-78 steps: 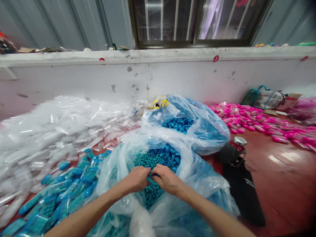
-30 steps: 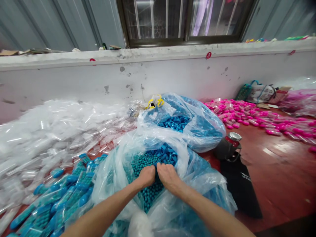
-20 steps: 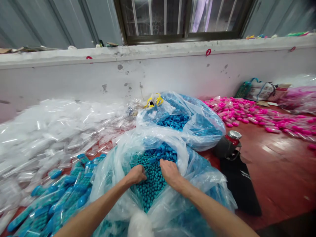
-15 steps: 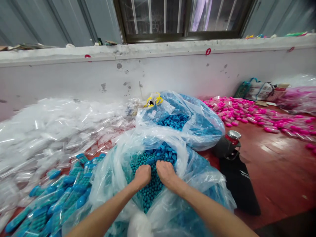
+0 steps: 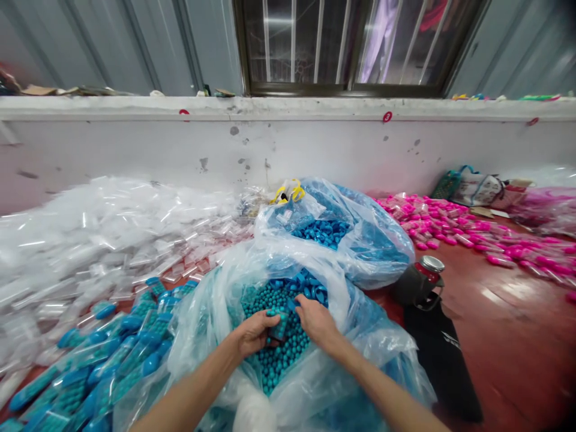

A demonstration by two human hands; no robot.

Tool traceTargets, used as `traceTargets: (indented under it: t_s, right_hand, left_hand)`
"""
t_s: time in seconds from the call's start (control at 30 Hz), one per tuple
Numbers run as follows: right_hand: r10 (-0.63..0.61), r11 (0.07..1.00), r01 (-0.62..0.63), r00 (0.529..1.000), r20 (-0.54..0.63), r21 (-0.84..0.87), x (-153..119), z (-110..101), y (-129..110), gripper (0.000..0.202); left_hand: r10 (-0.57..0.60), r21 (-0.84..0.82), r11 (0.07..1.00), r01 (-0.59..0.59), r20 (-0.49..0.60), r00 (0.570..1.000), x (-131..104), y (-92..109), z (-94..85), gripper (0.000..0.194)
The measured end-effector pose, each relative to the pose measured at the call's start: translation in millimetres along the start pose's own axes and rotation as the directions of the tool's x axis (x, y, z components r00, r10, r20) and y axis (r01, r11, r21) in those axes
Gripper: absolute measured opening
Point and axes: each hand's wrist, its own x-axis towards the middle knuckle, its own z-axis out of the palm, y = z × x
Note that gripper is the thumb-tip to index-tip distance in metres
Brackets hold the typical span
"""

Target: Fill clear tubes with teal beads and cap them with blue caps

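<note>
My left hand (image 5: 258, 333) holds a tube (image 5: 279, 329) of beads (image 5: 272, 313) over the bag (image 5: 202, 318). My right hand (image 5: 317, 321), also there, pinches a blue cap (image 5: 292, 303). The bag contains loose beads (image 5: 275, 367) and caps (image 5: 310, 285); behind it, a second bag (image 5: 378, 240) contains more caps (image 5: 324, 233).

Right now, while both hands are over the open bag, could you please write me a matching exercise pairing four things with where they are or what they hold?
Things
1. left hand
2. silver-lidded jar
3. right hand
4. pile of pink pieces

Places and states
A. holding a small blue piece
B. spread over the red floor toward the picture's right edge
C. holding a clear container
D. by the far end of the flat black item

Pairs: 1-C, 2-D, 3-A, 4-B
</note>
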Motion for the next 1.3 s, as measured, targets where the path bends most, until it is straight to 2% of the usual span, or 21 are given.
traceTargets:
  t_s: [0.07, 0.13, 0.23, 0.3, 0.4, 0.47, 0.6, 0.67, 0.73, 0.83, 0.93, 1.0, 1.07, 1.13, 1.2, 1.3]
  right_hand:
    - [-0.04, 0.995, 0.028, 0.991, -0.126, -0.097, -7, -1, -4, 0.024]
    - [-0.06, 0.998, 0.055, 0.987, -0.149, -0.034, -13, -3, -10, 0.026]
    - [-0.09, 0.973, 0.104, 0.993, -0.078, 0.207, -16, -8, -19, 0.025]
    - [-0.107, 0.936, 0.113, 0.994, -0.035, 0.333, -15, -10, -23, 0.022]
    - [-0.089, 0.872, 0.054, 0.995, 0.048, 0.486, -12, -9, -27, 0.02]
    - [-0.064, 0.852, 0.019, 0.996, 0.068, 0.522, -11, -7, -28, 0.022]
    - [-0.066, 0.849, 0.047, 0.998, 0.019, 0.526, -12, -1, -29, 0.025]
    - [-0.105, 0.82, 0.058, 0.993, 0.049, 0.569, -14, 3, -28, 0.026]
    - [-0.155, 0.797, 0.078, 0.985, 0.078, 0.599, -17, 5, -27, 0.026]
    - [-0.241, 0.811, 0.151, 0.967, 0.087, 0.565, -23, 0, -24, 0.025]
    - [-0.318, 0.83, 0.215, 0.941, 0.119, 0.515, -22, -10, -20, 0.02]
    - [-0.266, 0.818, 0.124, 0.947, 0.178, 0.562, -17, -15, -15, 0.021]
    - [-0.144, 0.761, -0.037, 0.964, 0.224, 0.648, -9, -14, -12, 0.032]
    - [-0.037, 0.695, -0.13, 0.976, 0.216, 0.707, -4, -8, -11, 0.042]
    - [-0.013, 0.685, -0.105, 0.988, 0.156, 0.721, -2, -2, -13, 0.047]
    - [-0.125, 0.728, 0.012, 0.985, 0.116, 0.686, -9, 3, -22, 0.052]
  left_hand:
    - [0.004, -0.017, 1.0, -0.004, 0.021, 1.0, -7, 1, -0.1, 0.034]
    - [0.008, -0.012, 1.0, -0.008, 0.015, 1.0, -13, 2, -0.6, 0.039]
    - [0.041, 0.028, 0.999, -0.041, -0.008, 0.999, -19, 0, -0.6, 0.047]
    - [0.09, 0.069, 0.993, -0.092, 0.03, 0.995, -23, -1, 0.8, 0.048]
    - [0.171, 0.073, 0.982, -0.176, 0.067, 0.983, -26, -6, 4.6, 0.053]
    - [0.228, 0.041, 0.973, -0.228, 0.014, 0.974, -28, -9, 8.1, 0.065]
    - [0.32, 0.038, 0.947, -0.318, -0.14, 0.937, -32, -14, 14.7, 0.088]
    - [0.35, 0.081, 0.936, -0.341, -0.161, 0.923, -33, -16, 16.4, 0.082]
    - [0.359, 0.128, 0.931, -0.342, -0.16, 0.919, -33, -18, 16.8, 0.066]
    - [0.37, 0.193, 0.922, -0.335, -0.186, 0.91, -33, -21, 15.4, 0.048]
    - [0.368, 0.24, 0.915, -0.324, -0.167, 0.915, -36, -21, 13.4, 0.043]
    - [0.344, 0.264, 0.913, -0.311, -0.09, 0.935, -38, -18, 12.2, 0.042]
    - [0.326, 0.291, 0.906, -0.306, -0.021, 0.945, -40, -14, 11.5, 0.041]
    - [0.341, 0.316, 0.894, -0.318, -0.016, 0.94, -40, -12, 11.5, 0.041]
    - [0.364, 0.335, 0.883, -0.329, -0.046, 0.93, -40, -11, 12.5, 0.047]
    - [0.393, 0.369, 0.866, -0.338, -0.083, 0.916, -39, -13, 15.4, 0.061]
